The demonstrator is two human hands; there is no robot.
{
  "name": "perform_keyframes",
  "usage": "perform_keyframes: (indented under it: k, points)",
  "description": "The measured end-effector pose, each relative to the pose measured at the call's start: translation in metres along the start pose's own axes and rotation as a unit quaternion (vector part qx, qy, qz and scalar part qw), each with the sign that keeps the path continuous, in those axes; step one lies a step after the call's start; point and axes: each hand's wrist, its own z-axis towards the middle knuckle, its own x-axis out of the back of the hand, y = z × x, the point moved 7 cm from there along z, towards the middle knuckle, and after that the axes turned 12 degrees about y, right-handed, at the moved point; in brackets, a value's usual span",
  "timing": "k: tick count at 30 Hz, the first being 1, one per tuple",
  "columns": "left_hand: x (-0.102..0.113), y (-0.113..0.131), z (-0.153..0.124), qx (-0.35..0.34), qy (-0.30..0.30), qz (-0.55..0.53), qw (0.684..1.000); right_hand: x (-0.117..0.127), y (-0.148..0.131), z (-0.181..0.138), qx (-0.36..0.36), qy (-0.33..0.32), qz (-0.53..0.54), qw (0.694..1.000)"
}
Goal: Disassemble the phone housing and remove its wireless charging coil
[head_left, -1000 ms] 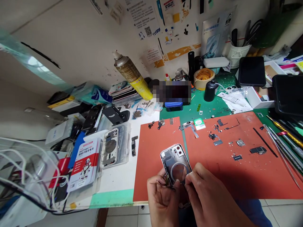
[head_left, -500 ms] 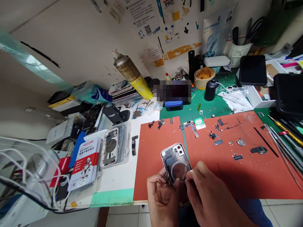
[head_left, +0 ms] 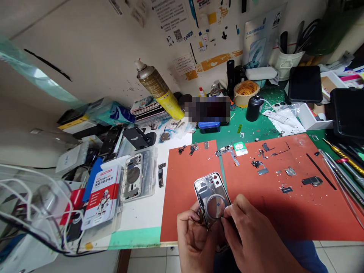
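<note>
At the left, a red-and-white battery box (head_left: 99, 199) lies face up, its near end by a tangle of cables, and just right of it a white-edged phone frame (head_left: 132, 176) rests in a clear plastic case (head_left: 149, 182). Beyond these stands a black phone stand (head_left: 136, 137); a narrow circuit board (head_left: 162, 175) lies on the white surface just left of the orange-red mat (head_left: 182, 204). Farther back, a yellow-and-brown spray can (head_left: 162, 91) tilts left. At the mat's near edge, the left hand (head_left: 196, 235) has its fingers curled around the lower left side of a phone housing (head_left: 207, 187), holding it raised and slanted, with the camera openings at its far end and a pale ring in its middle. The right hand (head_left: 244, 223) pinches narrowly at the housing's right edge; whether a smaller piece is also between its fingertips I cannot tell. Beyond the housing lie a flex cable (head_left: 236, 160) and, touching or just beside it, a green-and-white packet (head_left: 240, 148). Farther back stand a tape roll (head_left: 247, 94) and a black bottle (head_left: 254, 109). On the mat's right part, loose phone parts lie near a black strip (head_left: 321, 171), with a gold-coloured tool (head_left: 347, 155) at the far right.
</note>
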Motion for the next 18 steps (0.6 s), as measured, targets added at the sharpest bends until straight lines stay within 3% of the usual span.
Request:
perform_keyframes:
  k: [11, 18]
  points:
    - [-0.0019, 0.0001, -0.0010, 0.014, -0.005, -0.002, 1.000, -0.0041, 0.0012, -0.0018, -0.019, -0.025, 0.021, 0.999]
    - [-0.0049, 0.0016, -0.0017, 0.008, 0.000, -0.005, 1.000, -0.0006, 0.0019, -0.0025, -0.018, 0.000, 0.020, 1.000]
